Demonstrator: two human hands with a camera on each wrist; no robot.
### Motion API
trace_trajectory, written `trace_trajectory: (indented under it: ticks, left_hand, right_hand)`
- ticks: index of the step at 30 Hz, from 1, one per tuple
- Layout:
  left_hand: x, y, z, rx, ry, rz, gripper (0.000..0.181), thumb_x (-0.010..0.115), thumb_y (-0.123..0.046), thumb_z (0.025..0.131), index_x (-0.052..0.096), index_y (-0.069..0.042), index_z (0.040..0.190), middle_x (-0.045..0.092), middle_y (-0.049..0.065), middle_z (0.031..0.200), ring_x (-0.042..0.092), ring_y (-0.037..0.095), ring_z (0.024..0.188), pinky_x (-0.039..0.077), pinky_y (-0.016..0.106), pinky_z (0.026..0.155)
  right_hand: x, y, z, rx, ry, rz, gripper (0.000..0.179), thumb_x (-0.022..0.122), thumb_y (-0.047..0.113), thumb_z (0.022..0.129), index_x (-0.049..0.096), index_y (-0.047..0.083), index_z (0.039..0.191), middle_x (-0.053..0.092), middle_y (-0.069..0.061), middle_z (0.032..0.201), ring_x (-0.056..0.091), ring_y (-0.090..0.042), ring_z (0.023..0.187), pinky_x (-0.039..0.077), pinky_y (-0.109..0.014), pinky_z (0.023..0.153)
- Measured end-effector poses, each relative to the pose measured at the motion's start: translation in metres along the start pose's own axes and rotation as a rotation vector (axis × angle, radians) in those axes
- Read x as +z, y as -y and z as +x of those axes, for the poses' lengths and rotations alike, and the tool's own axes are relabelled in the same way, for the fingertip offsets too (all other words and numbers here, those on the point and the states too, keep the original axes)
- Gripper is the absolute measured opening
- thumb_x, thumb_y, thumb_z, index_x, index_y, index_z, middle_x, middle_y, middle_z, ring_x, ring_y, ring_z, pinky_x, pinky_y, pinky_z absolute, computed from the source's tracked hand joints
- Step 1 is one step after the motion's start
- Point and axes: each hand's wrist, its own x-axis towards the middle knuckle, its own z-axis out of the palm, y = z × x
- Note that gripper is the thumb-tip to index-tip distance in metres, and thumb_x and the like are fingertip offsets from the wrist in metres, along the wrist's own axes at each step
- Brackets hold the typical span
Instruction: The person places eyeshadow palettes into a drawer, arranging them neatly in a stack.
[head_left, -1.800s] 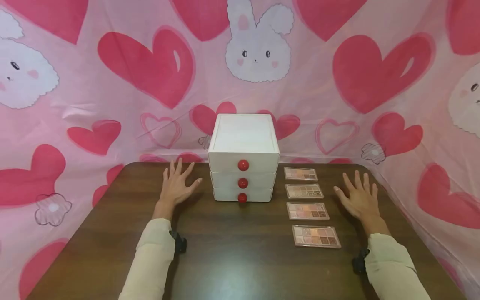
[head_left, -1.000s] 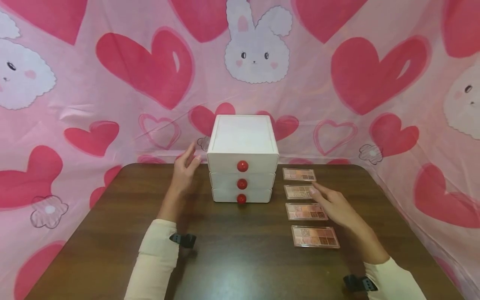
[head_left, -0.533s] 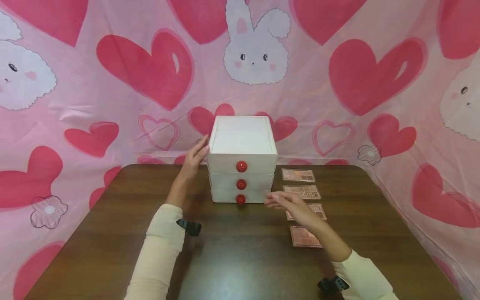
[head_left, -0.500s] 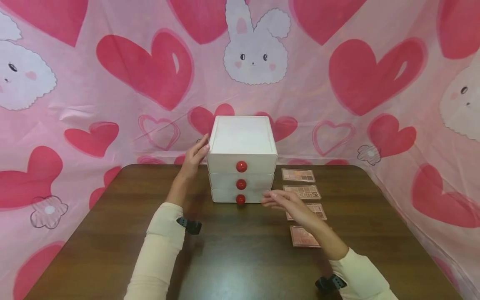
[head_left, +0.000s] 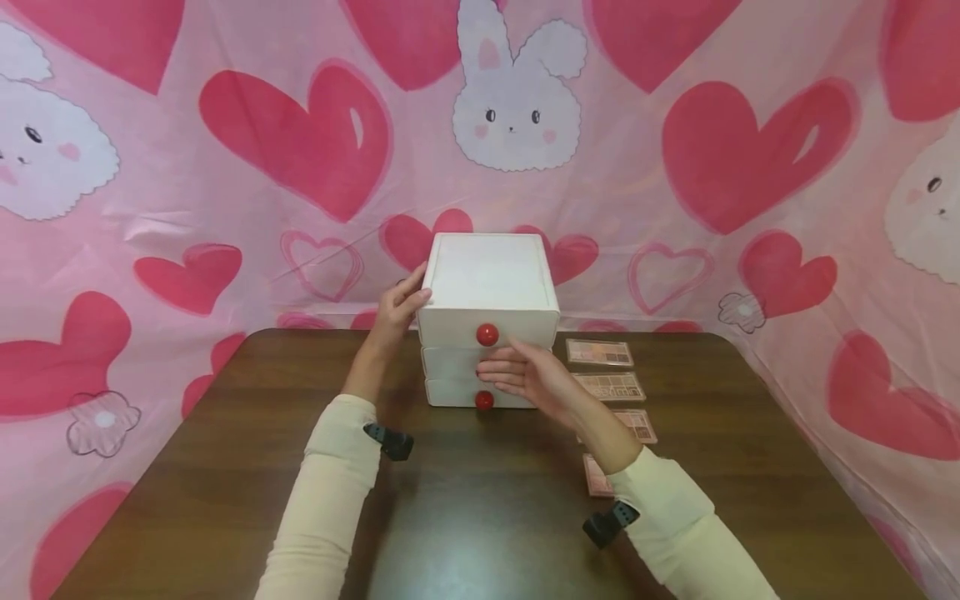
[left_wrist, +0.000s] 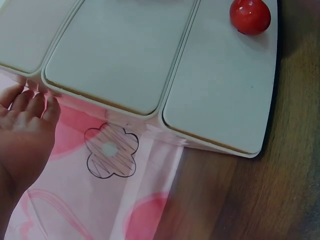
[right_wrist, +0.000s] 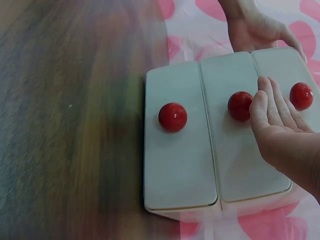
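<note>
A white three-drawer box (head_left: 491,271) with round red knobs stands near the table's back edge, its drawers all closed. At its upper left side, my left hand (head_left: 393,312) rests its fingers against the wall, thumb near the top edge; the left wrist view shows that hand (left_wrist: 27,135) beside the drawer fronts. My right hand (head_left: 536,379) is in front of the middle drawer, fingers extended, palm toward the left. It hides most of the middle knob in the head view. In the right wrist view the fingertips are close to the middle red knob (right_wrist: 240,106); contact is unclear.
Several eyeshadow palettes lie in a column on the table right of the box: the farthest palette (head_left: 600,352) shows whole, while the nearest palette (head_left: 597,477) is partly behind my right forearm. A pink heart-print cloth (head_left: 300,183) hangs behind the brown table (head_left: 225,500).
Both hands have left the tabletop sides and moved inward. The left came to the box's left side; the right passed over the palettes to the drawer fronts, rising from the bottom drawer's corner.
</note>
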Motion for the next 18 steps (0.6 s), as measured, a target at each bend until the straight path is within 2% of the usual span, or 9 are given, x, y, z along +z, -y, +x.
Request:
trace_trajectory:
  ticks: [3, 12, 15, 18]
  left_hand:
    - [0.000, 0.002, -0.001, -0.001, 0.000, -0.006, 0.065, 0.050, -0.014, 0.096, 0.034, -0.005, 0.158, 0.031, 0.011, 0.168, 0.031, 0.025, 0.153, 0.039, 0.024, 0.118]
    - [0.001, 0.004, 0.000, 0.037, -0.007, 0.008, 0.066, 0.051, -0.014, 0.094, 0.035, -0.002, 0.156, 0.035, 0.016, 0.165, 0.036, 0.030, 0.150, 0.044, 0.012, 0.105]
    - [0.001, 0.005, 0.000, 0.040, -0.017, 0.012, 0.066, 0.051, -0.014, 0.093, 0.035, -0.002, 0.156, 0.034, 0.016, 0.165, 0.036, 0.031, 0.150, 0.044, 0.010, 0.103]
    - [0.002, 0.006, 0.000, 0.049, -0.023, 0.007, 0.067, 0.051, -0.015, 0.092, 0.035, -0.001, 0.156, 0.033, 0.017, 0.165, 0.035, 0.032, 0.150, 0.044, 0.010, 0.103]
  right_hand:
    - [0.004, 0.004, 0.005, 0.005, -0.016, 0.024, 0.064, 0.033, 0.045, 0.108, 0.044, -0.008, 0.142, 0.058, -0.025, 0.145, 0.069, -0.018, 0.119, 0.050, -0.034, 0.110]
    - [0.016, 0.010, 0.020, 0.053, -0.054, 0.061, 0.069, 0.033, 0.049, 0.107, 0.047, -0.006, 0.146, 0.059, -0.024, 0.143, 0.068, -0.025, 0.122, 0.045, -0.042, 0.116]
    - [0.019, 0.010, 0.024, 0.055, -0.075, 0.080, 0.069, 0.034, 0.049, 0.107, 0.050, -0.007, 0.143, 0.071, -0.017, 0.130, 0.072, -0.021, 0.114, 0.051, -0.037, 0.110]
    - [0.023, 0.008, 0.027, 0.035, -0.103, 0.103, 0.066, 0.035, 0.046, 0.107, 0.054, -0.009, 0.137, 0.079, -0.006, 0.108, 0.075, -0.014, 0.099, 0.058, -0.030, 0.097]
